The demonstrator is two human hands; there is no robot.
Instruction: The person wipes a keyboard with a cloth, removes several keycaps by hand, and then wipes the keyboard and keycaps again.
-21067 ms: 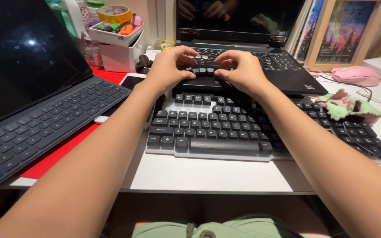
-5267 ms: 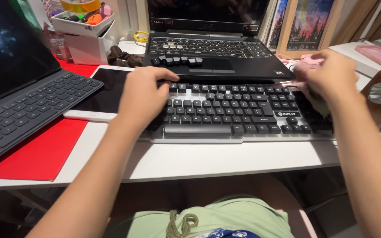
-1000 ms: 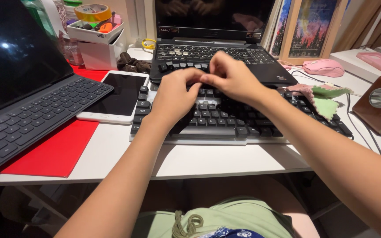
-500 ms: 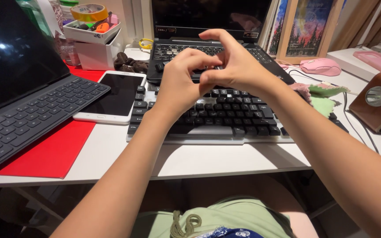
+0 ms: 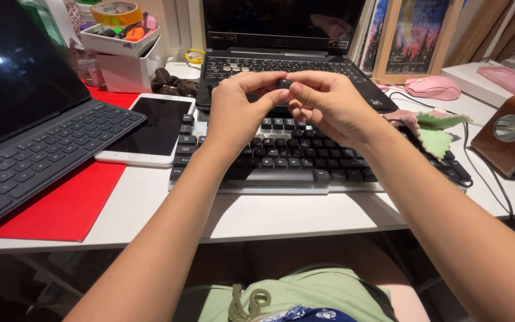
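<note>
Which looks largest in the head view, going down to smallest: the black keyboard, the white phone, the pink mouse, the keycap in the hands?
1. black keyboard
2. white phone
3. pink mouse, though it lies farther from the camera, so its real size is less sure
4. keycap, pinched between the fingertips of both hands

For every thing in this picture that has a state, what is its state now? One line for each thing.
left hand: raised over the keyboard, fingertips pinching a keycap
right hand: raised, fingertips on the same keycap
keycap: off the board, held between both hands
keyboard: flat on the desk, some caps missing
laptop: open, screen dark
phone: face up, screen dark
tablet: propped, screen dark
</note>
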